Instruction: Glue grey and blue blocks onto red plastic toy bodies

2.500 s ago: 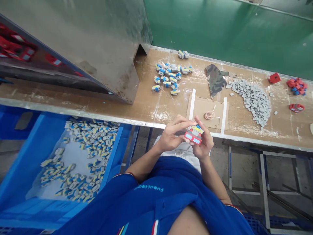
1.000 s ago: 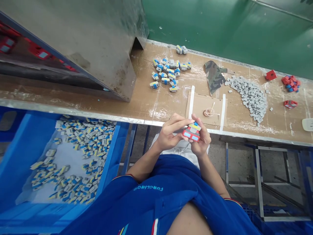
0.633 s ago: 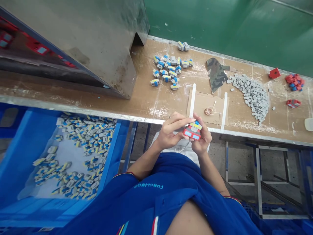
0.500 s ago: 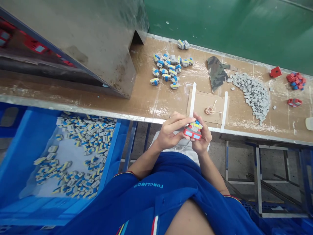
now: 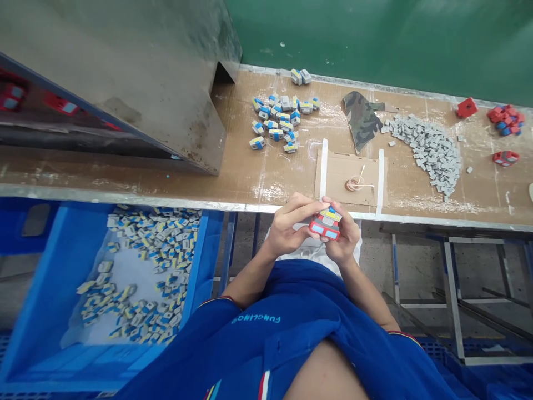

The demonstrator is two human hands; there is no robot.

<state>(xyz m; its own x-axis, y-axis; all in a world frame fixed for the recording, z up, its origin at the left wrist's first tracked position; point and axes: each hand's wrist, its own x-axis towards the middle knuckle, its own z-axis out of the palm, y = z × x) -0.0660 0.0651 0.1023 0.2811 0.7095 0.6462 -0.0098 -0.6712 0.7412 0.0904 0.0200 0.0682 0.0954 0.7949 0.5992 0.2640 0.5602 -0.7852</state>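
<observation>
Fingers: my left hand [image 5: 287,226] and right hand [image 5: 346,238], clamped on red part [image 5: 325,231]
Red part: before me, striped block [image 5: 331,214] against it; whether fixed, unclear
Loose blocks [image 5: 276,134]: many left, on table [image 5: 235,186] and in bin [image 5: 41,303]

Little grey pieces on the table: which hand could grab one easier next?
The right hand, probably: it is nearer the grey pieces than the left hand. Both hands hold the red toy piece, so the right would have to let go first.
</observation>
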